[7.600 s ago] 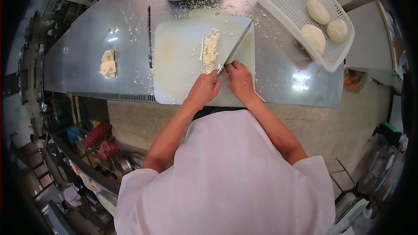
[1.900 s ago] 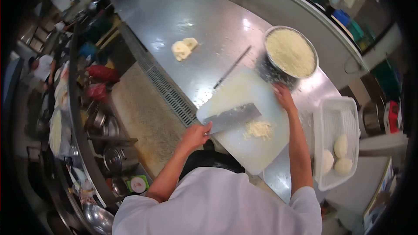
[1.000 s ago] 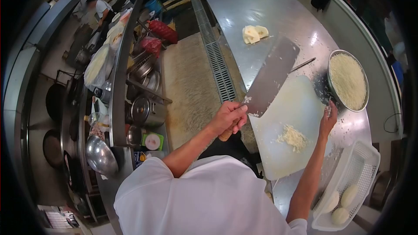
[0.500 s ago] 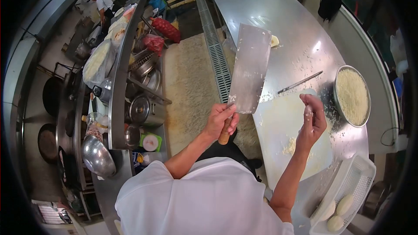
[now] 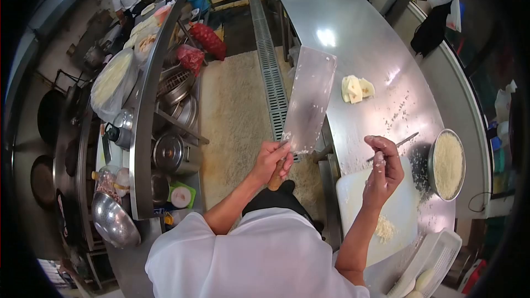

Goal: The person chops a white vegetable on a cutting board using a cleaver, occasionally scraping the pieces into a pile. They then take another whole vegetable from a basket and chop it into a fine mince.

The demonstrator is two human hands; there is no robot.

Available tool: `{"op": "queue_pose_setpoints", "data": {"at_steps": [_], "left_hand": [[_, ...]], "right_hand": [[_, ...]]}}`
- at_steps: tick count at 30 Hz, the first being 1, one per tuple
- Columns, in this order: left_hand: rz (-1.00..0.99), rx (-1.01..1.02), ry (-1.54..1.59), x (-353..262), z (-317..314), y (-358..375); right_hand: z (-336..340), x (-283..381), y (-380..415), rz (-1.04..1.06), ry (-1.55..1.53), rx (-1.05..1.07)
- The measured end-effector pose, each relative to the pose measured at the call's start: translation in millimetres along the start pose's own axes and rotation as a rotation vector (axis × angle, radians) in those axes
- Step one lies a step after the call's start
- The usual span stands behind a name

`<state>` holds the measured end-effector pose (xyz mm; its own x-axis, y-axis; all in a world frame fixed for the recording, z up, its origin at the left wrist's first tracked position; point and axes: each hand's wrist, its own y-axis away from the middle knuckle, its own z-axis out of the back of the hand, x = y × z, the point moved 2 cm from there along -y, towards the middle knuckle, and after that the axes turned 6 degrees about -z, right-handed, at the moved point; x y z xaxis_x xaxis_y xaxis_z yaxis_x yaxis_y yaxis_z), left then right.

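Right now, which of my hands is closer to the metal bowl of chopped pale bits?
Right. Your right hand is raised just left of the metal bowl in this view, apart from it; your left hand, gripping the cleaver, is farther left.

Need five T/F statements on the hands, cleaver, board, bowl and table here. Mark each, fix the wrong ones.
1. The left hand grips the cleaver by its handle. True.
2. The right hand is wrapped around that handle too. False: it is raised well apart from it, fingers loosely curled.
3. A small chopped pile lies on the cutting board. True.
4. The metal bowl is empty. False: it is filled with pale chopped bits.
5. Pale cut pieces sit on the metal table, off the board. True.
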<state>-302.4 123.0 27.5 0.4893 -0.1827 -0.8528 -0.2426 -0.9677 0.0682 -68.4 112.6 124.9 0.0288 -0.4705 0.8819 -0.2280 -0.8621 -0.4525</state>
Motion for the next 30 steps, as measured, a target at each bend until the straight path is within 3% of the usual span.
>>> {"op": "queue_pose_setpoints", "data": {"at_steps": [13,30], "left_hand": [[-0.025,-0.132,0.059,-25,57,-17],[-0.236,-0.313,0.000,-57,105,11]], "right_hand": [[-75,-29,-14,-0.126,-0.034,0.172],[-122,-38,-26,-0.167,-0.160,0.262]]}}
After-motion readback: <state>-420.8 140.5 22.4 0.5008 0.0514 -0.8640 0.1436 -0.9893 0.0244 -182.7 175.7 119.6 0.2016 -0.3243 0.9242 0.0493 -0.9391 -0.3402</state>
